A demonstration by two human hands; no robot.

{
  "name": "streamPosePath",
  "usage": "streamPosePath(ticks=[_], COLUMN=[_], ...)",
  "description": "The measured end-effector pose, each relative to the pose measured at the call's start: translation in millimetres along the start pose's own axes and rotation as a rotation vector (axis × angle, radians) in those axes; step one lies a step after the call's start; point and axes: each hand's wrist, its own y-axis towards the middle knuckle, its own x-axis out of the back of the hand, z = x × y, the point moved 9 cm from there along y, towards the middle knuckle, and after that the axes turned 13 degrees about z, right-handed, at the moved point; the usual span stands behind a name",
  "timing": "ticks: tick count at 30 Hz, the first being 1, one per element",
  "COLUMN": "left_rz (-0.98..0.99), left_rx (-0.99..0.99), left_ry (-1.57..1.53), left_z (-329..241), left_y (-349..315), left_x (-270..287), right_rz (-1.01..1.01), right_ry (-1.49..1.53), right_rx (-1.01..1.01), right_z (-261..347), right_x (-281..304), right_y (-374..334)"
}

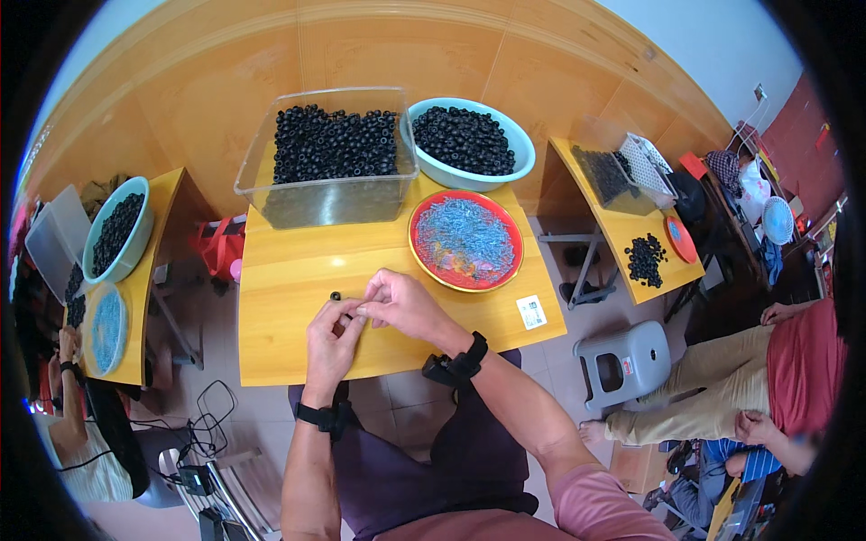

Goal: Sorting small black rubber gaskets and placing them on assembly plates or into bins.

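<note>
My left hand (332,341) is closed over the front half of the yellow table, with a small black round part (336,296) at its fingertips. My right hand (401,305) meets it from the right, thumb and fingers pinched together. Whatever sits in that pinch is too small to make out. Just beyond my right hand lies a red plate (417,243) with a yellow rim, heaped with small thin bluish pieces. A clear plastic bin (316,212) full of black parts stands at the back, beside a light blue basin (469,178) holding more of them.
A white printed card (531,312) lies at the table's right edge. To the left, another person's hand (69,343) is at a table with a basin (135,239) and plate. A grey stool (622,361) and a standing person (803,361) are on the right.
</note>
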Motion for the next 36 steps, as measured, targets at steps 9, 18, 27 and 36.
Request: streamPosePath(ticks=[9, 18, 27, 36], left_rz=[0.003, 0.005, -0.015, -0.015], left_rx=[0.109, 0.127, 0.120, 0.141], left_ry=[-0.185, -0.129, -0.151, -0.175], left_z=[24, 25, 24, 29], left_y=[-4, -3, -4, -5], left_x=[-4, -3, -2, -2], right_rz=[-0.213, -0.164, -0.294, -0.372], right_ry=[-0.571, -1.112, -0.990, -1.076], right_rx=[0.059, -0.462, -0.310, -0.241], right_z=[27, 16, 13, 15], right_x=[54, 150, 141, 141], right_y=[-37, -77, -67, -71])
